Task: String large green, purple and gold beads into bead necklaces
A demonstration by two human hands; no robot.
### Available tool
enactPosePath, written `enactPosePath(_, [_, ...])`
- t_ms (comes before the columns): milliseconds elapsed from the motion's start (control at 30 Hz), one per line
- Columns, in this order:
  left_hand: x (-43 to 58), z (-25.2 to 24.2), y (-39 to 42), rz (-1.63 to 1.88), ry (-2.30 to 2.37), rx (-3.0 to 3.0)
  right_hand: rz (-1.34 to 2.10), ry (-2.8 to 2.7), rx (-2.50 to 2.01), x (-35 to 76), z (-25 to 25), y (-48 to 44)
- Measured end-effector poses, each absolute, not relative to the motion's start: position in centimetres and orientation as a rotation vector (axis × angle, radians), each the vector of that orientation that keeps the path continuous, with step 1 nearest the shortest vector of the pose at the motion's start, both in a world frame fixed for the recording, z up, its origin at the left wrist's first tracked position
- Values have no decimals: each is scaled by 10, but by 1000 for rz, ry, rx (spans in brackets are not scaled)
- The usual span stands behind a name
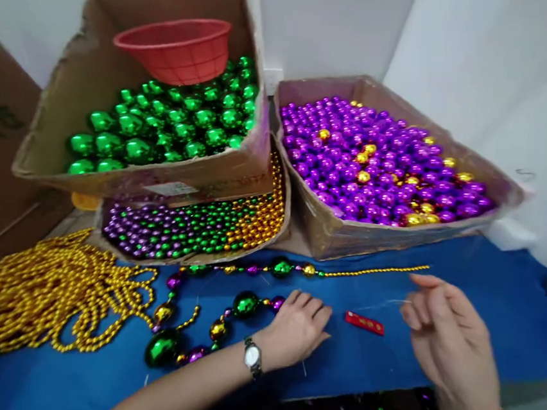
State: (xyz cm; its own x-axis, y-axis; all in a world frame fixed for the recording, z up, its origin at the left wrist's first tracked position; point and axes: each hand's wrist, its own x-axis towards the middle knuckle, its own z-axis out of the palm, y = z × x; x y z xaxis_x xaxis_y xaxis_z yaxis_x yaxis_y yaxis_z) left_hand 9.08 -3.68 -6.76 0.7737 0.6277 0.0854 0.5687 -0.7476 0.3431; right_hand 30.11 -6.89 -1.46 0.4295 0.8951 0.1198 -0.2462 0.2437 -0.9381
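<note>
My left hand (pixel 298 328), with a watch (pixel 252 356) on its wrist, lies palm down on the blue tabletop (pixel 335 372). Its bent fingers cover one end of a bead string (pixel 246 305) of green, gold and purple balls; what lies beneath the palm is hidden. To the right, my right hand (pixel 453 345) is raised with its fingers pinched on a fine pale thread (pixel 387 301) that trails leftward. Just past its fingertips ends a thin gold bead strand (pixel 378 268), joined to the string. Between both hands sits a small red tag (pixel 365 323) with gold marks.
A carton (pixel 199 173) of green balls with a red basket (pixel 186 55) stands back left, above a box (pixel 281 222) of small mixed beads. Another carton (pixel 377 237) holds purple and gold balls. Gold bead strands (pixel 52 293) are heaped at left.
</note>
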Motion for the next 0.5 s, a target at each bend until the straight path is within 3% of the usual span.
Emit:
enactPosePath(267, [67,-71,-59,302,969,2671,754,-606,-1126,330,-23,-63])
enactPosePath(500, [20,-71,-59,161,1292,2700,617,-609,-1171,334,-28,-57])
